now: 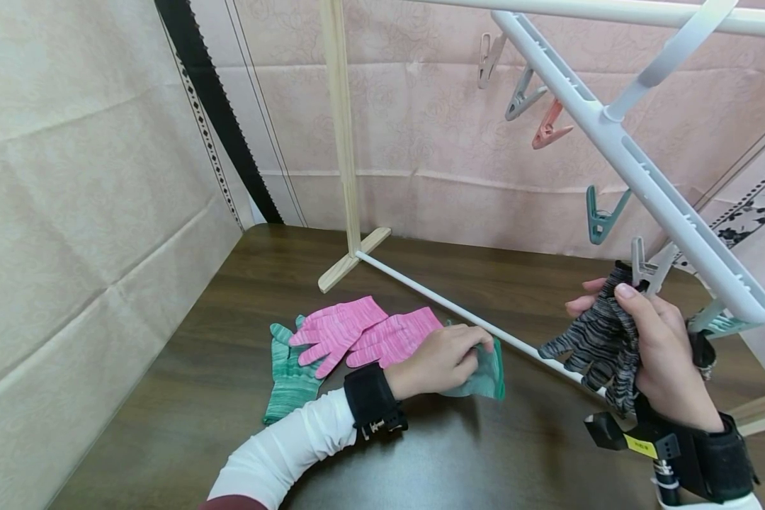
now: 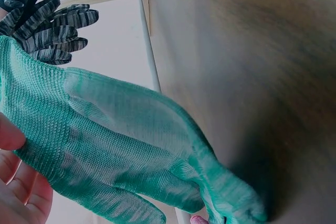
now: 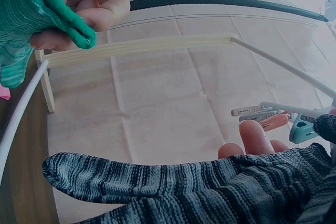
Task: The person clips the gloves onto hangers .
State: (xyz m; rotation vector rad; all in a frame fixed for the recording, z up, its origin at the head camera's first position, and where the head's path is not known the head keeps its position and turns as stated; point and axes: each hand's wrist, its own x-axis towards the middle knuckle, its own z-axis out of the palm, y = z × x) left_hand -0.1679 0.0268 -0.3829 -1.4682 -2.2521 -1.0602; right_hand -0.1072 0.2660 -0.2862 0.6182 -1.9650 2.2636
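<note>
Left hand: thumb and fingers closed in a pinch on the cuff of a green knit glove, held above the brown wood-grain table. Right hand: fingers curled round a black-and-grey striped knit glove, its cuff at a grey plastic clothespin under the white plastic hanger bar; cannot tell whether the clothespin grips it. Two pink knit gloves overlap a second green knit glove on the table.

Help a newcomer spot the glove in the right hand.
Find the white hanger bar slanting down the head view's right. Left of its near end, the right hand holds the glove: striped black-and-grey, unlike the pink gloves and green gloves.
</note>
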